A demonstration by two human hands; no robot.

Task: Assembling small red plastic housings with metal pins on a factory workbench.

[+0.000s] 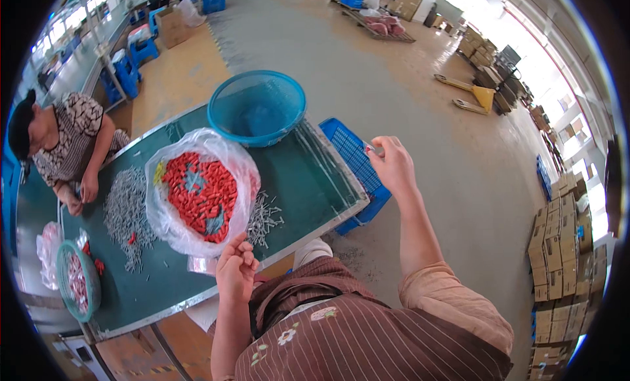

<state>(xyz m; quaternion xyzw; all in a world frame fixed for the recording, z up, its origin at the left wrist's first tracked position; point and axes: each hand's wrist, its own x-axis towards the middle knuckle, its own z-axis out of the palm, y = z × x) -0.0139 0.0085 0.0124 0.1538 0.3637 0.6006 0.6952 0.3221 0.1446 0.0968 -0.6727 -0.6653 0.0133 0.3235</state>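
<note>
Red pieces (213,192) lie in the bag (157,209), right hand (392,167) pinching something small (370,148), left hand (236,269) curled, grip unclear.

Free room above green tabletop (308,184) rightward, blue basin (256,115) beyond, plastic bag (157,210) leftward

We look at a factory workshop, a floor for handwork on small parts with storage around it. Near us, a green-topped worktable (305,184) carries loose red pieces (184,209) in bulk in a clear bag (159,218) and a heap of slim grey parts (130,210); at its left, a co-worker (72,128) handles something small. At the far left we see blue plastic stools (142,50) beside a long bench (119,32). A broad bare floor (367,85) stretches to the far side, where a yellow pallet truck (483,97) and loaded pallets (387,34) stand. On the right, we see tall stacks of cardboard boxes (554,250).
</note>
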